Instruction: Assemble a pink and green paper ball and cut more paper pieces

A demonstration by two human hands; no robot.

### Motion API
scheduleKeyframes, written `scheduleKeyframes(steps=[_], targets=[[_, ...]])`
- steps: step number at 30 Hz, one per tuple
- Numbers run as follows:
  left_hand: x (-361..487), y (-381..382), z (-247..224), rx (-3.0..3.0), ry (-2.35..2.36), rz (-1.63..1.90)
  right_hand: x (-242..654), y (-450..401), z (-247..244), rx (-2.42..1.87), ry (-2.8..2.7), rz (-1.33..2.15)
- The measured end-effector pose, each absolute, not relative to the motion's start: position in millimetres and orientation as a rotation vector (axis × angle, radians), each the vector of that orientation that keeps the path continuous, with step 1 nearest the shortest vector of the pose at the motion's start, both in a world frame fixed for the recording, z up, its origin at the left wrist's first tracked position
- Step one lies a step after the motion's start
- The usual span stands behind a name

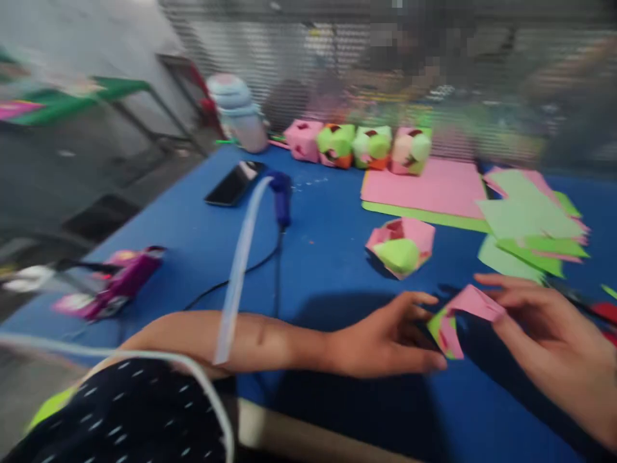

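Both of my hands hold a folded pink and green paper piece [461,316] just above the blue table [318,270]. My left hand [385,337] pinches its left end, and my right hand [540,321] grips its right end. Just beyond them lies a finished pink and green paper cube [402,246], tilted on the table. The picture is blurred.
Several paper cubes [359,146] stand in a row at the back. Pink and green sheets [424,186] and cut paper pieces [530,222] lie at the right. A phone [235,183], a blue corded tool [281,196], a magenta tool [116,283] and a bottle [238,109] are at the left.
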State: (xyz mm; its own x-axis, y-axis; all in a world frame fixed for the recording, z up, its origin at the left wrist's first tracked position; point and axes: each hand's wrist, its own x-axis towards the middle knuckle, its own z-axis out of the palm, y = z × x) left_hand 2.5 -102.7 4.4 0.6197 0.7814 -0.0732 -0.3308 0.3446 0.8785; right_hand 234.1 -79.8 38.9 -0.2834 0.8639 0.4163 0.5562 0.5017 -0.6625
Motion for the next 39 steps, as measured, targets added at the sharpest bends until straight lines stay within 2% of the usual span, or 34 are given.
scheduleKeyframes(steps=[8,14,19,23,30,35,39], targets=[[1,-99,15,1.004,0.67,0.786,229,-78,37,-0.95,-2.128,0.482],[-4,-100,13,1.291,0.784,0.784,234,-79,54,-0.991,-2.061,1.028],[-7,-97,8,1.847,0.853,0.948,233,-77,56,-1.09,-1.991,1.364],[-12,-93,7,2.103,0.811,1.055,233,-76,54,-1.093,-2.137,1.172],[-17,-94,12,2.084,0.705,0.986,240,-78,53,-1.003,-2.286,0.919],[-12,-94,7,2.149,0.74,0.954,243,-74,51,-0.933,-2.394,0.912],[-12,-95,6,2.223,0.816,0.941,245,-72,48,-1.115,-2.326,0.836]])
